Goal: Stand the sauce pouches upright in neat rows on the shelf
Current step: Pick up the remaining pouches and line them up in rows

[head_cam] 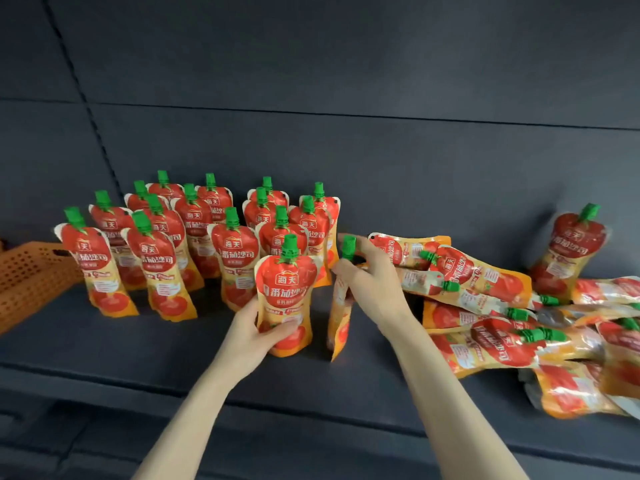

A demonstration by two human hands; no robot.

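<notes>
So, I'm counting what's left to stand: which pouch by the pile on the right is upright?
The lone pouch at the far right by the back wall: cap up, slightly tilted, while the pile beside it lies flat.

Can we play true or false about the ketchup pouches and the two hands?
1. The left hand holds a pouch upright. True.
2. The right hand is empty. False: it grips a second pouch just below its green cap.
3. Every pouch is standing. False: a pile lies flat on the right.
4. An orange basket sits at the far left. True.
</notes>
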